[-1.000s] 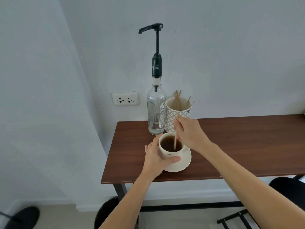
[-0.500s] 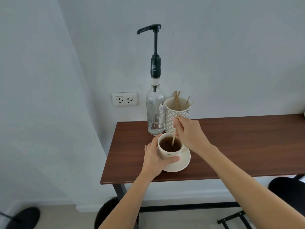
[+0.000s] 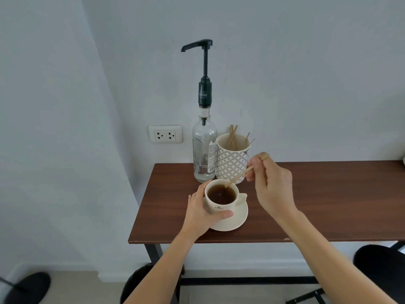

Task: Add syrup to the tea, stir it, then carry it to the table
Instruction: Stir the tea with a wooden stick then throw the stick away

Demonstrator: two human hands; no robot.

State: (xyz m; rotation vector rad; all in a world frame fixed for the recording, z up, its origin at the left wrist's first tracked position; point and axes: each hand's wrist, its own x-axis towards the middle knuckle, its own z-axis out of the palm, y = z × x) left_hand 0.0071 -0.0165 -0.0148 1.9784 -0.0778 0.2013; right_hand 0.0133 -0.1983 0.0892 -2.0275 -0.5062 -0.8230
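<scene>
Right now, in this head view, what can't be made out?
- Syrup bottle: level unclear, clear liquid behind glass.
- Cup left side: covered by the left hand.
- Stick upper end: motion-blurred inside the right hand.
- Cup logo: too small.
- Desk: cut off at right edge.

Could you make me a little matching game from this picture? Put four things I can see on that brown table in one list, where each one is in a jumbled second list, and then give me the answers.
Things
1. teacup
2. stir stick
3. syrup bottle
4. patterned mug

Where
A. holds spare wooden sticks
B. on the saucer, gripped by the left hand
C. at the wall, next to the power socket, with a tall black pump on top
D. pinched in the right hand, tip at the tea

Pairs: 1-B, 2-D, 3-C, 4-A
</scene>
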